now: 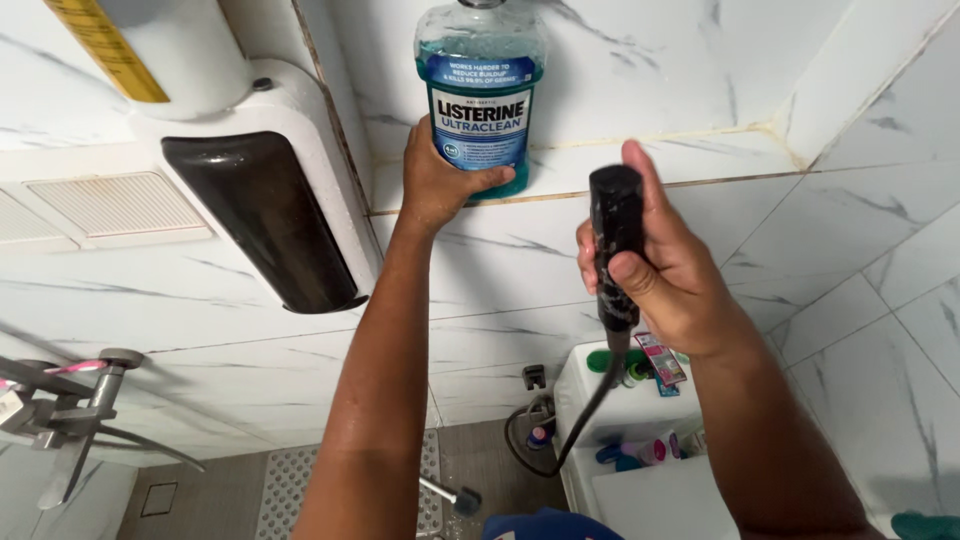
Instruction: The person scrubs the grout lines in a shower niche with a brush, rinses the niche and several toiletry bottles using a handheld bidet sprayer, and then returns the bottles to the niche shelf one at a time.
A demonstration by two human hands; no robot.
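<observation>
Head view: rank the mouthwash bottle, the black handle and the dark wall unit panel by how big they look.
1. Dark wall unit panel, about level with
2. mouthwash bottle, cut off at the top, so unsure.
3. Black handle, smallest, though nearer the camera.

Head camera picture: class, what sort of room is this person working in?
Most likely a bathroom. The walls are marble-look tiles, the left hand grips a blue mouthwash bottle on a tiled ledge, and the right hand holds a black corded handle above toiletries.

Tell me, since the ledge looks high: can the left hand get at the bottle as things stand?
Probably yes. The left hand already grips the base of the blue bottle on the ledge, with nothing between them. The right hand holds a black handle off to the side.
</observation>
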